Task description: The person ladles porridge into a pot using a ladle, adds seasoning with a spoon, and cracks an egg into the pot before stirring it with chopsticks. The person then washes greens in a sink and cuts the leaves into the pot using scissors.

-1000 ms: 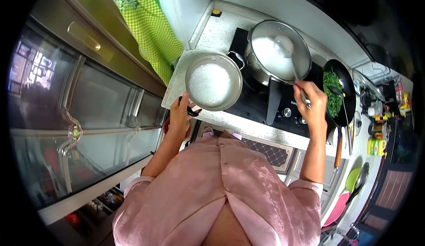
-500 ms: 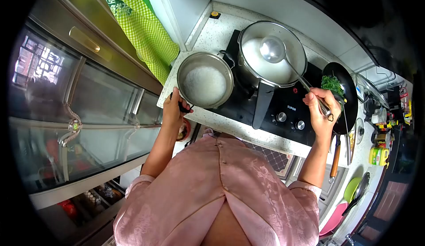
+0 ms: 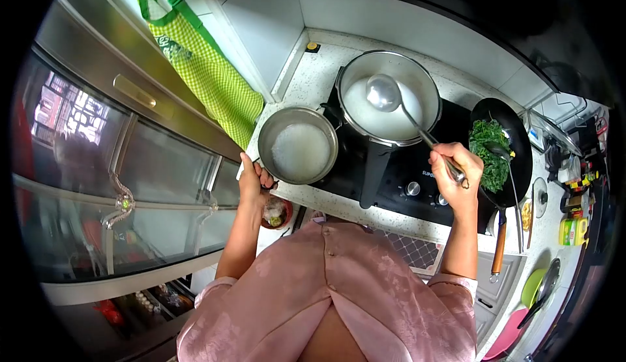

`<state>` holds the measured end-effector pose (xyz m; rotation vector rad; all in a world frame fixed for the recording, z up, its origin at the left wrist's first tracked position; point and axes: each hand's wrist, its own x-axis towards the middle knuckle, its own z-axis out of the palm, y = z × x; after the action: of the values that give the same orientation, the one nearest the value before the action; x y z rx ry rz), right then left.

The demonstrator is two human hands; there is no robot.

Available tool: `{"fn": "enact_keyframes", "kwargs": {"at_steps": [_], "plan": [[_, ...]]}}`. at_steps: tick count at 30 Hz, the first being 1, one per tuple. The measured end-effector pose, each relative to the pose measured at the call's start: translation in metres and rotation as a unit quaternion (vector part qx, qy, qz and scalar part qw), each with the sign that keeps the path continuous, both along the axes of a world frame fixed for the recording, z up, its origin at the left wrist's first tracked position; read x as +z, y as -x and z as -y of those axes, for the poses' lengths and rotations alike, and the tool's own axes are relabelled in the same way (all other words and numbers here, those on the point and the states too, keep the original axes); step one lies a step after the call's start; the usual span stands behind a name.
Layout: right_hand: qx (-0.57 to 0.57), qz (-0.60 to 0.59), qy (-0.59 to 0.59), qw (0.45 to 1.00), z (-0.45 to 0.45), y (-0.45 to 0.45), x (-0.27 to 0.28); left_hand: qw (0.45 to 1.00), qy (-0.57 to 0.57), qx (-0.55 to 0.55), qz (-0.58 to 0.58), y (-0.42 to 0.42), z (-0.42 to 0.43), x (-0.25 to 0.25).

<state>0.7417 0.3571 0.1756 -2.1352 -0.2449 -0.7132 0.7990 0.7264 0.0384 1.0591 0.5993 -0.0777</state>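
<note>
My left hand (image 3: 254, 179) is closed around the short handle of a steel saucepan (image 3: 268, 126), which has cloudy white liquid (image 3: 301, 150) in it. Beside it on the black cooktop (image 3: 349, 183) is a large steel pot (image 3: 420, 78) with a black handle (image 3: 376, 173), holding more whitish liquid. My right hand (image 3: 460, 173) grips the long handle of a metal ladle (image 3: 383, 93). The ladle's bowl is over the inside of the large pot; whether it touches the liquid I cannot tell.
A black wok (image 3: 518, 124) with chopped greens (image 3: 488, 153) and a spatula sits right of the pot. A green checked apron (image 3: 218, 88) hangs at the left near glass-fronted doors (image 3: 169, 160). Bottles, including a yellow one (image 3: 574, 231), line the far right.
The view has shifted, showing more of the wok's greens. Both hands keep their holds, and the ladle's bowl stays within the large pot's opening.
</note>
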Motion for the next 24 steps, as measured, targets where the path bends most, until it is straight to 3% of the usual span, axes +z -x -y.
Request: {"fn": "enact_keyframes", "kwargs": {"at_steps": [4,12,16,18,24], "plan": [[0.03,-0.012,-0.027,0.999,-0.003,-0.002,0.0,1.0,0.001,0.002,0.005,0.002,0.0,-0.006],[0.054,0.023,0.037,0.998,-0.018,-0.022,-0.008,1.0,0.005,0.013,0.011,0.012,0.01,0.004],[0.009,-0.064,-0.123,0.99,-0.011,-0.027,-0.023,1.0,0.0,0.007,0.006,0.015,0.011,0.002],[-0.008,-0.099,-0.28,0.955,-0.011,-0.025,-0.015,1.0,0.002,0.009,0.007,0.016,0.011,0.0],[-0.04,-0.057,-0.302,0.951,-0.002,-0.017,0.013,1.0,0.017,0.013,0.019,0.019,0.01,-0.007]]}}
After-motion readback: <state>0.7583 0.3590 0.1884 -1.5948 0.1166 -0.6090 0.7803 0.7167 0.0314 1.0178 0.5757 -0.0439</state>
